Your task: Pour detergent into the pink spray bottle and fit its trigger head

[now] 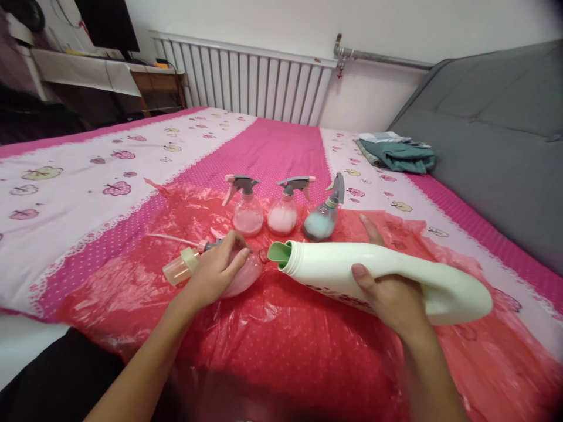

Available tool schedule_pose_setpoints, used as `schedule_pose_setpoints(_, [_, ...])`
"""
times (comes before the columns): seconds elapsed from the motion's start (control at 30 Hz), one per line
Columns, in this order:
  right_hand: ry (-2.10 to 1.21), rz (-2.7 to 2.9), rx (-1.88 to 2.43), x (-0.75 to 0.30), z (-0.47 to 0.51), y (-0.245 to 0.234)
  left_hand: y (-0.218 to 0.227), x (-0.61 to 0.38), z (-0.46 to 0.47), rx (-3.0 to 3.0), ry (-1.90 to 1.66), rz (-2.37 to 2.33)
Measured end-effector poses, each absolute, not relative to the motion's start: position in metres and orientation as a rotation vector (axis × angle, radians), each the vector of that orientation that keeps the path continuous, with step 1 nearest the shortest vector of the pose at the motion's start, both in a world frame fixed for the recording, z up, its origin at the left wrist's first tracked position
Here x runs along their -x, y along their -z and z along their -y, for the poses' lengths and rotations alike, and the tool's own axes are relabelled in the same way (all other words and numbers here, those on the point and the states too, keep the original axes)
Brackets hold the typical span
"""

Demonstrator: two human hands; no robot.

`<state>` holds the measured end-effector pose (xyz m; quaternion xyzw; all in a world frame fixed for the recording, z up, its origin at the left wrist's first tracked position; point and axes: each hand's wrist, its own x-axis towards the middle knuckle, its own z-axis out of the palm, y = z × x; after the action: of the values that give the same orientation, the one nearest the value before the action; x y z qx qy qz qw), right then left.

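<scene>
Pale-green plastic fills the right hand [389, 296], its fingers spread around the jug [329, 266]; the left hand [219, 262] curls over a round bottle [241, 281] tipped toward the jug's green spout [281, 252], mid-way across the red sheet [264, 351]. Raising the jug too steeply could send liquid past the bottle's narrow mouth; a slack left grip could let it roll. A spray head [203, 246] and cap [180, 266] sit just beside (held or not, I cannot tell). Near the sheet's far edge, 3 spray bottles [282, 217] could topple if the jug swung back.
</scene>
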<state>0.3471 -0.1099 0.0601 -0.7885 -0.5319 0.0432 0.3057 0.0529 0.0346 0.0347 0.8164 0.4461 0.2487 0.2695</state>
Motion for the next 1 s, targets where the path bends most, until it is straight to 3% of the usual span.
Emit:
schedule_pose_setpoints(0.43, [-0.205, 1.423, 2.092, -0.3494, 0.1068, -0.0606, -0.0296, -0.0508, -0.0354, -2.156, -0.705, -1.129])
schedule_pose_setpoints(1.0, [-0.048, 1.358, 2.105, -0.345, 0.1102, -0.059, -0.031, -0.0508, -0.0355, -2.229, -0.687, -1.134])
